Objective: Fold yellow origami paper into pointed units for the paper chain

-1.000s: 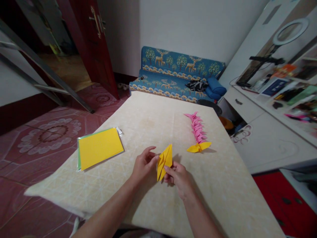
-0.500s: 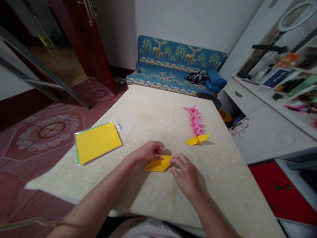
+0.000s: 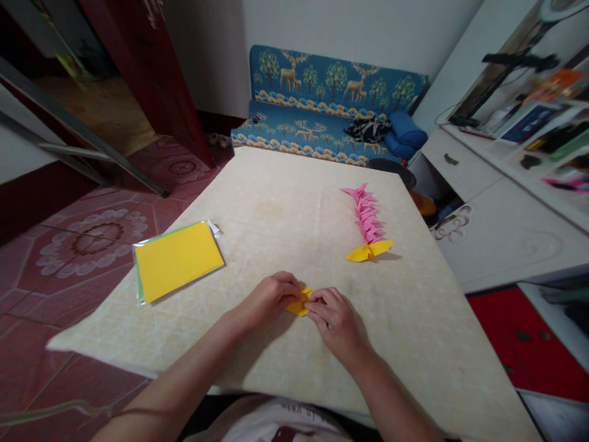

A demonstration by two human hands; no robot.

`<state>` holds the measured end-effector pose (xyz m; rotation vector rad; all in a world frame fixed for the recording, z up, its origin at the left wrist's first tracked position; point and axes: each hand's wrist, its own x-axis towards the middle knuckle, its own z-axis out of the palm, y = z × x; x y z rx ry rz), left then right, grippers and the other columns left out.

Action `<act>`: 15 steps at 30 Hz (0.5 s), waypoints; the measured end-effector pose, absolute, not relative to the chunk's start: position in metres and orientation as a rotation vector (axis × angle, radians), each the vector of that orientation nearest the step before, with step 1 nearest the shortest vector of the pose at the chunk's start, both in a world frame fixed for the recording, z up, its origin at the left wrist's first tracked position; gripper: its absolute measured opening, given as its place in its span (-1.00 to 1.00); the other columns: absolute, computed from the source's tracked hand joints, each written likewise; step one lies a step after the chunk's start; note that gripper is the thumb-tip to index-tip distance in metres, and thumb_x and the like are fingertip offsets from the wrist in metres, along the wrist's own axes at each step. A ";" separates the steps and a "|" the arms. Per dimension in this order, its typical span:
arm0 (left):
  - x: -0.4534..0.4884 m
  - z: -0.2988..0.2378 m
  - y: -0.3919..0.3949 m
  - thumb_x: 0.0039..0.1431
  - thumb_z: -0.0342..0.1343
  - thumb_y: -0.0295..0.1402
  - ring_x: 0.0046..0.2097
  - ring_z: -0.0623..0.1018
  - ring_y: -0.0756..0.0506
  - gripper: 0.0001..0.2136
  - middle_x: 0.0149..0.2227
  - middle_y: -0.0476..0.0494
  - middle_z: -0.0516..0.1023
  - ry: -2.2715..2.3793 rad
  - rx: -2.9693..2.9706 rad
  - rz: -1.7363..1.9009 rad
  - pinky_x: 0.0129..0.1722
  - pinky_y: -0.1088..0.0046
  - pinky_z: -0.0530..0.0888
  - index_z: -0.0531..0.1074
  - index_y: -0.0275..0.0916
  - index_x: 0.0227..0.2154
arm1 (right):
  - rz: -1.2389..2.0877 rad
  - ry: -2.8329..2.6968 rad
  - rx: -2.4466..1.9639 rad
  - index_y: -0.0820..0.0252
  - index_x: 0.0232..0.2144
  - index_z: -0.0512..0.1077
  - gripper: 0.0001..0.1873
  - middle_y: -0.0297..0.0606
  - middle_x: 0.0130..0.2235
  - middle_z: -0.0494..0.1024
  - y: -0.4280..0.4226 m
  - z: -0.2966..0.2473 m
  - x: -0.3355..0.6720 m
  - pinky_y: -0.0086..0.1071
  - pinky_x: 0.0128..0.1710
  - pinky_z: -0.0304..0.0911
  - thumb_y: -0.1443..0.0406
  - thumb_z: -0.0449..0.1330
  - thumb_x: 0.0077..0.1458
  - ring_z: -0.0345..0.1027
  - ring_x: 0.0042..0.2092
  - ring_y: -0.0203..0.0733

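Note:
A small folded yellow paper piece (image 3: 299, 304) lies flat on the cream table (image 3: 285, 209). My left hand (image 3: 271, 297) presses on its left side with curled fingers. From the right, my right hand (image 3: 335, 319) pinches and presses the same piece, so most of the paper is hidden under my fingers. Further back on the right lies a chain of pink folded paper units (image 3: 367, 215) with one yellow unit (image 3: 368, 251) at its near end. A clear pack of yellow paper sheets (image 3: 177, 260) rests at the table's left edge.
A blue patterned sofa (image 3: 331, 110) stands beyond the table's far edge. White drawers and cluttered shelves (image 3: 506, 184) run along the right. A dark red door (image 3: 151, 80) and a metal ladder (image 3: 78, 141) are on the left over a red tiled floor.
The yellow piece went from upright between my hands down flat onto the table. Both hands now cover and press it, folded smaller than half a second ago.

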<state>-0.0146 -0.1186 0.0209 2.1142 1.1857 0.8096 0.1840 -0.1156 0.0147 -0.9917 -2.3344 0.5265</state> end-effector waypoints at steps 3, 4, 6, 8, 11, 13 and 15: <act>-0.018 0.016 -0.142 0.16 -0.01 -0.46 -0.11 0.48 -0.08 -0.76 -0.13 -0.19 0.51 1.242 2.002 0.901 -0.09 0.39 0.41 0.52 -0.18 -0.20 | 0.543 -2.352 -1.005 0.10 -0.35 0.52 -0.84 -0.26 -0.32 0.44 -0.116 0.015 0.183 -0.33 -0.24 0.23 0.43 0.20 0.03 0.27 -0.25 -0.21; -0.019 0.015 -0.148 0.15 0.01 -0.46 -0.09 0.47 -0.09 -0.76 -0.11 -0.19 0.51 1.250 1.990 0.920 -0.08 0.38 0.41 0.51 -0.17 -0.17 | 0.543 -2.359 -1.008 0.10 -0.35 0.52 -0.85 -0.26 -0.32 0.43 -0.116 0.016 0.183 -0.34 -0.25 0.23 0.43 0.20 0.04 0.27 -0.25 -0.21; -0.018 0.012 -0.156 0.13 0.05 -0.45 -0.07 0.47 -0.10 -0.76 -0.08 -0.19 0.49 1.290 1.963 0.963 -0.05 0.36 0.41 0.49 -0.17 -0.15 | 0.540 -2.367 -1.012 0.12 -0.35 0.52 -0.85 -0.25 -0.31 0.44 -0.116 0.016 0.183 -0.34 -0.24 0.24 0.43 0.21 0.02 0.28 -0.24 -0.21; -0.016 0.009 -0.159 0.12 0.07 -0.44 -0.07 0.48 -0.10 -0.77 -0.08 -0.20 0.50 1.337 1.966 0.989 -0.06 0.35 0.42 0.49 -0.18 -0.16 | 0.538 -2.362 -1.014 0.12 -0.35 0.52 -0.86 -0.25 -0.31 0.44 -0.115 0.015 0.183 -0.34 -0.23 0.24 0.42 0.22 0.01 0.28 -0.24 -0.21; -0.013 0.004 -0.158 0.12 0.07 -0.43 -0.12 0.50 -0.10 -0.79 -0.13 -0.18 0.53 1.394 2.044 0.992 -0.11 0.35 0.45 0.51 -0.17 -0.19 | 0.530 -2.365 -1.009 0.11 -0.35 0.52 -0.87 -0.25 -0.30 0.44 -0.115 0.014 0.183 -0.34 -0.22 0.24 0.40 0.21 0.02 0.29 -0.23 -0.21; -0.012 0.003 -0.157 0.14 0.05 -0.42 -0.15 0.52 -0.11 -0.79 -0.16 -0.17 0.55 1.428 2.108 0.977 -0.14 0.34 0.46 0.53 -0.15 -0.21 | 0.525 -2.378 -1.000 0.11 -0.34 0.51 -0.88 -0.24 -0.30 0.44 -0.115 0.015 0.183 -0.33 -0.22 0.24 0.38 0.20 0.05 0.29 -0.23 -0.21; -0.011 0.002 -0.156 0.15 0.03 -0.41 -0.16 0.52 -0.12 -0.79 -0.17 -0.17 0.56 1.452 2.149 0.956 -0.16 0.33 0.46 0.53 -0.13 -0.21 | 0.523 -2.388 -0.991 0.11 -0.33 0.51 -0.87 -0.24 -0.30 0.44 -0.115 0.016 0.182 -0.33 -0.22 0.24 0.36 0.17 0.08 0.29 -0.24 -0.21</act>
